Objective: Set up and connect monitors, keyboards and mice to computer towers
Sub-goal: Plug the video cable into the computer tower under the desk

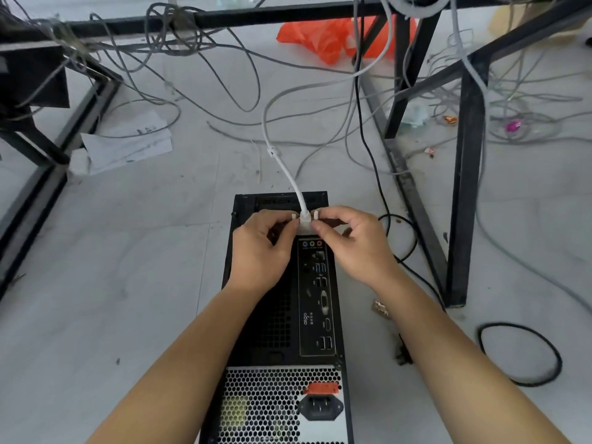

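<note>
One white connector (305, 225) sits at the far end of the tower's back panel, and both hands are on it. The left hand (259, 248) pinches the left thumbscrew (293, 216) between thumb and forefinger, and the right hand (355, 245) pinches the right thumbscrew (316, 215) the same way, with the other fingers curled in. That makes two screws, one per hand. One white cable (290, 174) rises from the connector and curves away over the floor toward the desks.

The one computer tower (275, 315), black, lies flat on the floor (128, 283) with its rear face turned up, right between the person's forearms. Just below the connector are three small round audio jacks (312, 243) in a row, heading the port panel (317, 299). At the near end is the perforated power supply (266, 405), with one three-pin power socket (320, 407) and one red switch (321, 388) just above it.

To the right of the tower, one black cable (520, 354) lies in a loose loop. Two black metal desk frames stand here, the right frame (464, 187) and the left frame (28, 174). Grey cables (192, 91), too tangled to count, hang from them and trail between them. There is a small stack of white paper sheets (128, 145) by the left frame and one orange plastic bag (323, 40) at the back.
</note>
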The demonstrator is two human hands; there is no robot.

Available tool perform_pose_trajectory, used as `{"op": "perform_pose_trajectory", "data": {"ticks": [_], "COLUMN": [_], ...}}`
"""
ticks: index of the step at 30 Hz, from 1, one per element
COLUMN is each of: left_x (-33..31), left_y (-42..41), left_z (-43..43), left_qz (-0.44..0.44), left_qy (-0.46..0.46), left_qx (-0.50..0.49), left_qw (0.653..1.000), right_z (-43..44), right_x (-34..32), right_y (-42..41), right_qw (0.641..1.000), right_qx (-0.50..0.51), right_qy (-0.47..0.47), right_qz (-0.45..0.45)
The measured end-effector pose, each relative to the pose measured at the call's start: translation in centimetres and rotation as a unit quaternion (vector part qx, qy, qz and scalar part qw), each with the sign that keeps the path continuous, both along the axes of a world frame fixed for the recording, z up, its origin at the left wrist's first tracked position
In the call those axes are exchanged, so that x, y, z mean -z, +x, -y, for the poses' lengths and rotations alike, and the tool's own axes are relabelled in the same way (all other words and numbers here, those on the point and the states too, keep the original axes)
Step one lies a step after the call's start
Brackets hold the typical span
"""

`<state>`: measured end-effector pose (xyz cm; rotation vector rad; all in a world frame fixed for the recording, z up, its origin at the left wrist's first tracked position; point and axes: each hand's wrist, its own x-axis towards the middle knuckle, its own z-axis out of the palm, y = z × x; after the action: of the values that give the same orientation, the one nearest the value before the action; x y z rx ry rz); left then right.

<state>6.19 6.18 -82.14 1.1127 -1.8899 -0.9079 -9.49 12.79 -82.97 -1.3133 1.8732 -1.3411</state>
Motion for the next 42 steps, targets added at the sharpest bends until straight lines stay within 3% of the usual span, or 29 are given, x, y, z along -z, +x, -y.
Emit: {"op": "perform_pose_trajectory", "data": {"ticks": [6,14,18,25,32,39,42], "left_x": [0.2,0.2,0.5,0.0,0.5,1.0,1.1], "left_y": [0.1,-0.1,0.6,-0.3,0.1,-0.1,0.1], "left_z": [0.1,-0.1,0.0,0.0,0.5,-0.6,-0.3], "left_qz": [0.003,0.048,0.028,0.069,0.042,0.059,0.047], "left_qy": [-0.024,-0.104,-0.108,-0.087,-0.013,-0.092,-0.066], "left_qx": [0.013,0.012,0.03,0.0,-0.002,-0.014,-0.014], "left_qw": [1.0,0.993,0.993,0.994,0.999,0.994,0.997], "right_z": [0.0,0.4,-0.1,0.3,0.3,-0.1,-0.4], "right_x": [-0.2,-0.5,-0.7,-1.0,-0.9,-1.4,-2.0], "right_y": [0.0,-0.9,-0.3,-0.5,-0.5,0.0,-0.3], "right_qw": [1.0,0.996,0.992,0.999,0.998,0.997,0.995], "right_qx": [-0.024,-0.04,-0.029,-0.03,-0.02,-0.029,-0.064], "right_qy": [-0.008,0.011,0.005,0.037,0.058,0.055,0.05], "right_qz": [0.001,-0.075,-0.122,-0.011,-0.026,-0.05,-0.058]}}
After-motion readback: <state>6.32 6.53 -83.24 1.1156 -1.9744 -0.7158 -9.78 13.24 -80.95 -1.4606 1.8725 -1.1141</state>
